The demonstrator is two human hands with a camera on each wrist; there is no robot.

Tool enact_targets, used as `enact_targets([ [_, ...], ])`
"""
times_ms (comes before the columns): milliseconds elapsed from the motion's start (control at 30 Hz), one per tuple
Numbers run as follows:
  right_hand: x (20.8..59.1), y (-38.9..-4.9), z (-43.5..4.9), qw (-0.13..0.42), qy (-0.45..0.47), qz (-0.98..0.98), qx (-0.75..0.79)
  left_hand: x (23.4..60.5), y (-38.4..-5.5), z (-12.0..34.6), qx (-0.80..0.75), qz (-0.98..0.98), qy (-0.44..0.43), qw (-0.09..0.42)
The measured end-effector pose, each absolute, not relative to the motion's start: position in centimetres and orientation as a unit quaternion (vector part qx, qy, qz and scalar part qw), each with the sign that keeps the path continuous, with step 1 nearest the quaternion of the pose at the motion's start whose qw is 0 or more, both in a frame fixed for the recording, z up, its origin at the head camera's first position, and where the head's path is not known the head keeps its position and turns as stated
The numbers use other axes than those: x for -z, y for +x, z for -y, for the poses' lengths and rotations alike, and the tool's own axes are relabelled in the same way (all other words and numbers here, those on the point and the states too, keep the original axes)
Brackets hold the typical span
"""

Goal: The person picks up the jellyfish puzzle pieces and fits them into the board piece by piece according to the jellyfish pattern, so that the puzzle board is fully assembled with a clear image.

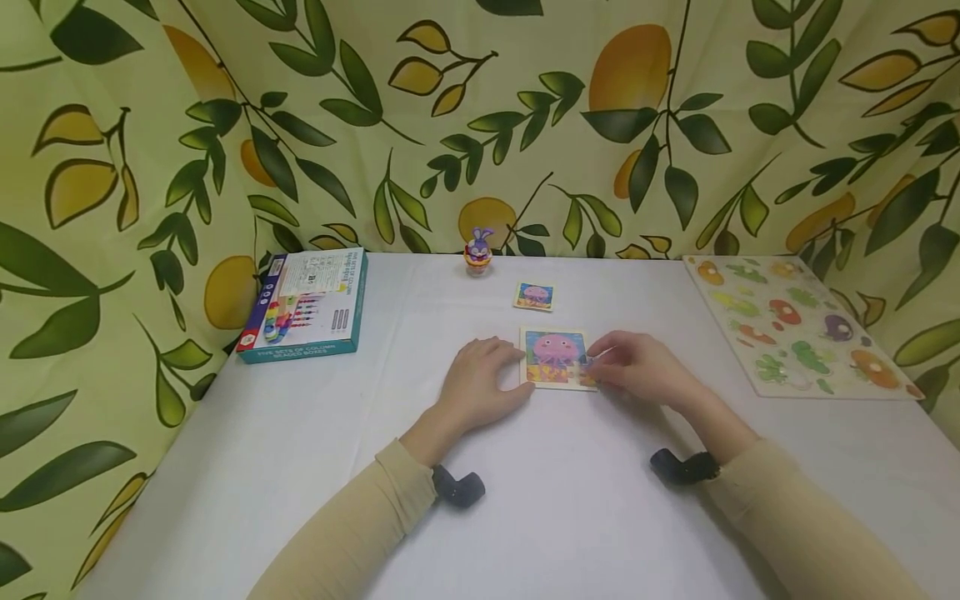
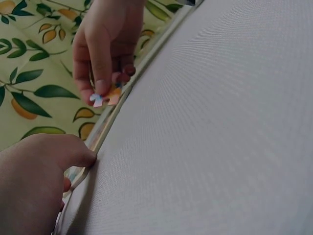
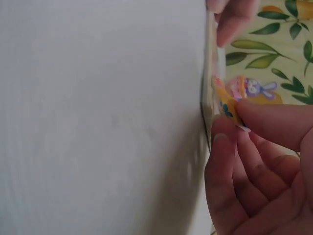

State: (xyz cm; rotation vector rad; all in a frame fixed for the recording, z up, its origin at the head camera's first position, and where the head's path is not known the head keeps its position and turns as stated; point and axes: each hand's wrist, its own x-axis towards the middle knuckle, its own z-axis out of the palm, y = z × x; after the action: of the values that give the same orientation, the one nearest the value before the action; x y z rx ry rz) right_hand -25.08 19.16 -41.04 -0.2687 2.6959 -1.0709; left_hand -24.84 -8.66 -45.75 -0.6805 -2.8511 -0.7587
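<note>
A small square jigsaw puzzle (image 1: 555,346) with a pink sea creature on blue and a pale frame lies flat on the white table. My left hand (image 1: 480,379) holds its left side, the thumb (image 2: 80,152) at the near corner and the other fingers along the left edge. At the puzzle's right edge, my right hand (image 1: 637,367) pinches a puzzle piece (image 3: 228,104) between thumb and fingertips. That puzzle piece (image 2: 106,97) is mostly orange and yellow with a light blue part, tilted up by the frame's lower right corner.
Beyond the puzzle lies a smaller picture card (image 1: 535,296) with a similar design. A purple rabbit figurine (image 1: 477,252) stands at the table's back edge. On the left is a boxed bead set (image 1: 307,304); on the right, a vegetable picture board (image 1: 802,325). Patterned cloth hangs behind.
</note>
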Motion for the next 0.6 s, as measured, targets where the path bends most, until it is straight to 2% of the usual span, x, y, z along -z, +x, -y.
enact_targets([
  [200,41.4,-25.3,-17.6,0.093,-0.083,-0.937,0.327,45.7,-24.9,8.6,0.246,0.941,-0.226,0.058],
  [600,41.8,-26.0,-17.0,0.089,-0.087,-0.946,0.301,45.5,-24.9,8.7,0.245,0.942,-0.225,0.056],
])
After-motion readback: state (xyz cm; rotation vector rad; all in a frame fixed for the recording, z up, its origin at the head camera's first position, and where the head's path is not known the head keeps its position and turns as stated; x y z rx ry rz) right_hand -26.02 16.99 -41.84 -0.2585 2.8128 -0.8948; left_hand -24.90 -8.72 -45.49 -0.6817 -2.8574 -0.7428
